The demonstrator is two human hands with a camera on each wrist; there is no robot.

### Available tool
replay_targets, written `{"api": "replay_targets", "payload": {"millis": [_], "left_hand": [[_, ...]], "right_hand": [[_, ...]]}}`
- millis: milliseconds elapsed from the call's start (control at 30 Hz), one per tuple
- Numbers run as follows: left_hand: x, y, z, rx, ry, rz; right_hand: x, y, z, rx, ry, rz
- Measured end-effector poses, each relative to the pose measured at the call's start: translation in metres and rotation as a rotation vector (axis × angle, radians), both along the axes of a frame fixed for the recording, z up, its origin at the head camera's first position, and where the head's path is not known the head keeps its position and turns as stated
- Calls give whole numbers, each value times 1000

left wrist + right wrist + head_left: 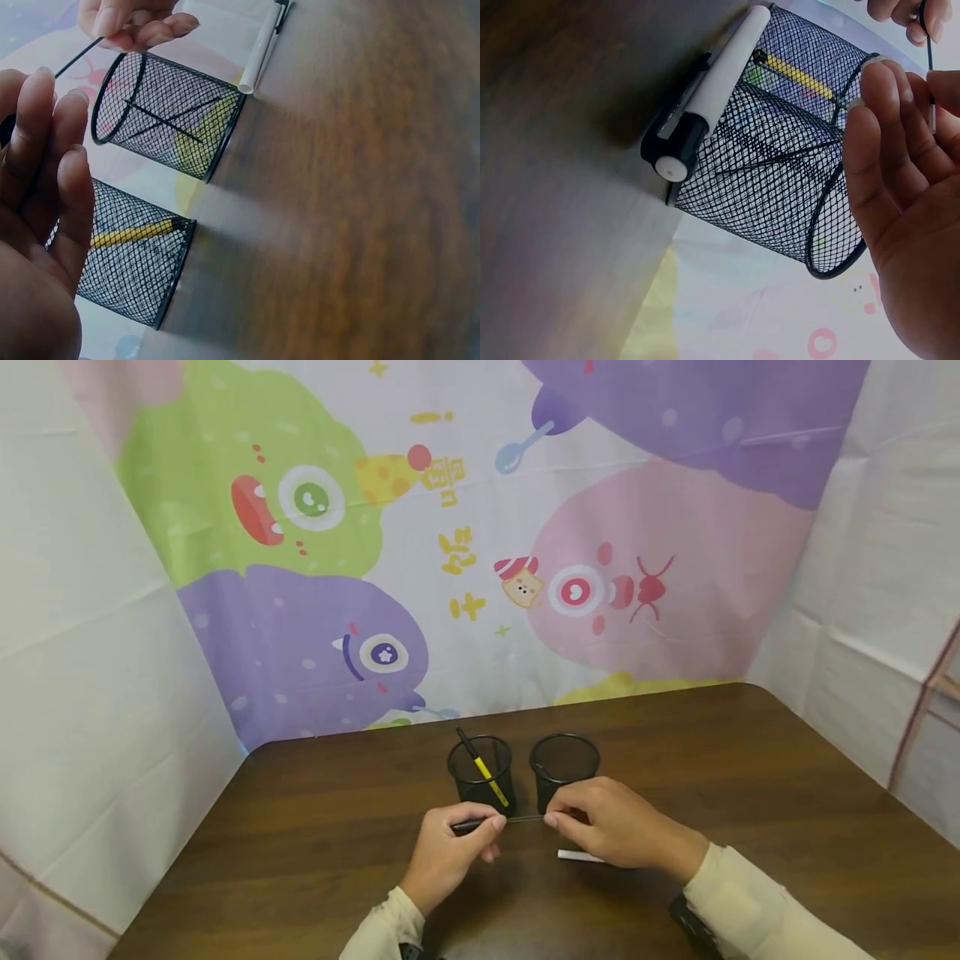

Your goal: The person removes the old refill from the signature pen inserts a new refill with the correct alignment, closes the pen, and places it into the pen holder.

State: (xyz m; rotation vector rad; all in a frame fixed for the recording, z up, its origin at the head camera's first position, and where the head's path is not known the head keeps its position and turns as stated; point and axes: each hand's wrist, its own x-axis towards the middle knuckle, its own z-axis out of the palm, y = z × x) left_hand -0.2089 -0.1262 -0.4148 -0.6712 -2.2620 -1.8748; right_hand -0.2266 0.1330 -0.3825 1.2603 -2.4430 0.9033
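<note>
My left hand [448, 853] grips a slim black pen-like piece [467, 827], its dark end showing above the fist. A thin dark rod [527, 818] runs from it across to my right hand [626, 827], which pinches the rod's far end between thumb and finger. In the right wrist view a pale tip of the rod [932, 118] shows beside the right fingers. Below the right hand lies a white marker [577, 856] with a black cap and clip [676, 142], partly hidden in the head view. The left palm hides much of the black piece in the left wrist view.
Two black mesh pen cups stand just beyond the hands. The left cup [480, 789] holds a yellow and black pen [486, 770], leaning; thin dark sticks cross inside the right cup [172, 82]. Cartoon-printed cloth [465, 677] hangs behind the brown table [322, 827].
</note>
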Motion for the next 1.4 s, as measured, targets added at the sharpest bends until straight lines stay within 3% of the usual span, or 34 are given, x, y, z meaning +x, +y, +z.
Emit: {"api": "replay_targets", "payload": {"millis": [233, 533, 767, 1067, 1400], "left_hand": [[2, -2, -1, 4, -7, 9], [-4, -1, 2, 9, -16, 22], [-7, 3, 5, 6, -22, -12], [-1, -4, 0, 3, -26, 54], [-6, -12, 1, 53, -11, 77]], "right_hand": [[-1, 0, -2, -4, 9, 8], [-2, 3, 1, -24, 36, -2], [4, 11, 3, -40, 59, -48], [4, 7, 0, -18, 22, -14], [3, 0, 5, -21, 56, 23]]}}
